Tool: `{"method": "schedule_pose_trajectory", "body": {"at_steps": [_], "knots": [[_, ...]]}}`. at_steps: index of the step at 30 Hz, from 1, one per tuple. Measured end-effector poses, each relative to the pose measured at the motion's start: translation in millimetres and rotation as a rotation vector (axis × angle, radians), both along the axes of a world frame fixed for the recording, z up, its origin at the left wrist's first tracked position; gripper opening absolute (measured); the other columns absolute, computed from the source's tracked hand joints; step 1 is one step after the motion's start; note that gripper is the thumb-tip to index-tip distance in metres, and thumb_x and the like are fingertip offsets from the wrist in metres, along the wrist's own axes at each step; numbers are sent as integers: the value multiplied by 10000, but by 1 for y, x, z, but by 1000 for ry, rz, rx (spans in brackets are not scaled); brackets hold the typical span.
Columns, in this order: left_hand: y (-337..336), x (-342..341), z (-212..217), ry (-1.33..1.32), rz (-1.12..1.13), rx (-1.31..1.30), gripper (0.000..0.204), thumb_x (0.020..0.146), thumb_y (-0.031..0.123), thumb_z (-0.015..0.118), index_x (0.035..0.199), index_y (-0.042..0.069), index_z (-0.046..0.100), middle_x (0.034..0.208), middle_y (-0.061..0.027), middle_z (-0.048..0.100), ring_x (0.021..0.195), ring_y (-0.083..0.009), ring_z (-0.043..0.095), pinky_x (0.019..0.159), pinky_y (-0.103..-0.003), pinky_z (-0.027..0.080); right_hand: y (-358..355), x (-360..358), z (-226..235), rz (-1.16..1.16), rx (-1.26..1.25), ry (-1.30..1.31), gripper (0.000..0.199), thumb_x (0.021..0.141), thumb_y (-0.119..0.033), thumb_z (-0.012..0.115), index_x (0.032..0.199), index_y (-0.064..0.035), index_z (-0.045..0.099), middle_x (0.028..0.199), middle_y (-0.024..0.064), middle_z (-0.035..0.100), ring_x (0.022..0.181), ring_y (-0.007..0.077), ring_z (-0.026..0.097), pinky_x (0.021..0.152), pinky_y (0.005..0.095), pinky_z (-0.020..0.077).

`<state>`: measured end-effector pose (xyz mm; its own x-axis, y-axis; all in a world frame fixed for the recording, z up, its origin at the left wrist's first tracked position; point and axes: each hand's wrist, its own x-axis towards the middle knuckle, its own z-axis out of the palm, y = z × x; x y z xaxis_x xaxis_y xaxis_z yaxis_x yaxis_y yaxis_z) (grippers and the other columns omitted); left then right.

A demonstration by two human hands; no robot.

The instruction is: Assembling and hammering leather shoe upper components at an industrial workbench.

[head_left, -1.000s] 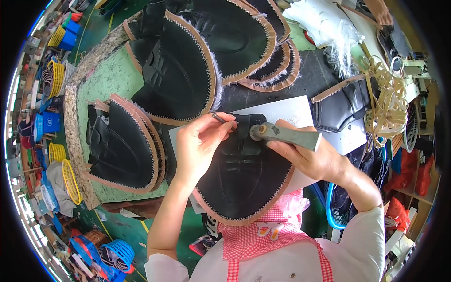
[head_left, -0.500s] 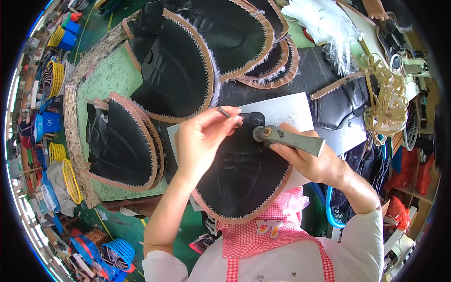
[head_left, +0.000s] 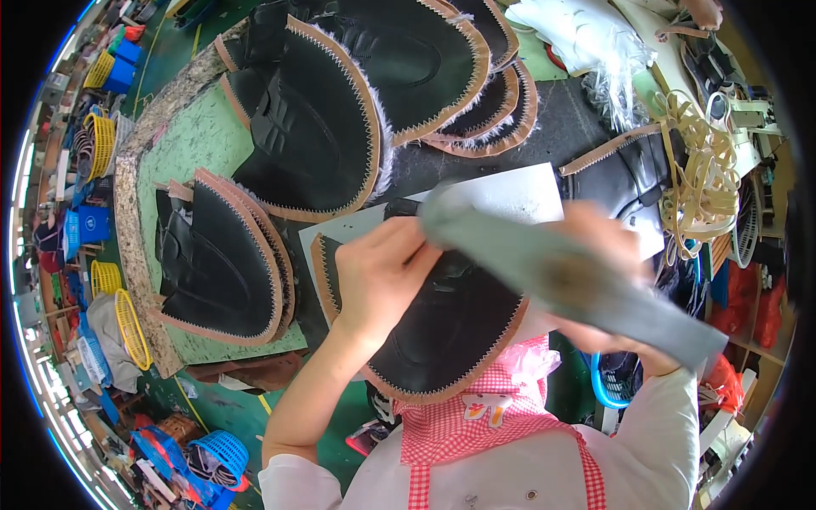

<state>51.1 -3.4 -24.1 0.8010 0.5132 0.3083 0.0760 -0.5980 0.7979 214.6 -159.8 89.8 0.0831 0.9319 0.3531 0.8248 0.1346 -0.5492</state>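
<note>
A black leather shoe upper (head_left: 442, 340) with a tan zigzag-stitched edge lies in front of me, partly on a white board (head_left: 523, 187). My left hand (head_left: 374, 272) rests at its upper part, fingers pinched together. They hold a thin metal punch, seen half a second ago and now hidden by the hammer and fingers. My right hand (head_left: 599, 229), smeared by motion, is closed around a grey hammer (head_left: 527, 251). That hammer is raised above the upper, with one end over my left fingertips.
Stacked fur-lined uppers (head_left: 314, 144) cover the far table, and another stack (head_left: 225, 272) lies left. At right are a black leather piece (head_left: 616, 178) and a bundle of cream straps (head_left: 701, 178). Clear plastic bags (head_left: 586, 42) lie behind. Another person's hand (head_left: 701, 13) shows far right.
My right hand has lifted the hammer up from the upper and swung it toward the camera. My left hand has shifted slightly right and lower, and its fingers sit closer to the leather.
</note>
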Motion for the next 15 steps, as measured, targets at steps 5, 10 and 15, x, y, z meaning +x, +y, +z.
{"method": "schedule_pose_trajectory", "body": {"at_steps": [5,10,15], "knots": [[14,12,11,83,18,-728,177,976,101,626,1099,-9,690,948,-65,728,878,-114,691,771,-229,549,-11,2,-46,-36,-300,378,218,952,-128,638,1045,55,565,652,172,524,525,357,550,499,397,414],[9,11,14,81,-44,-594,132,942,37,641,1045,-17,705,919,-54,729,856,-89,682,744,-215,540,-13,7,-54,-44,-290,376,253,970,-140,606,1102,72,566,679,187,549,535,292,554,520,369,429],[-6,2,18,-7,-13,161,108,839,92,737,946,76,726,905,-62,726,758,-245,707,659,-304,556,-5,-2,0,-67,-130,304,215,941,-178,640,1018,-12,526,699,157,534,618,378,615,534,413,480]]}}
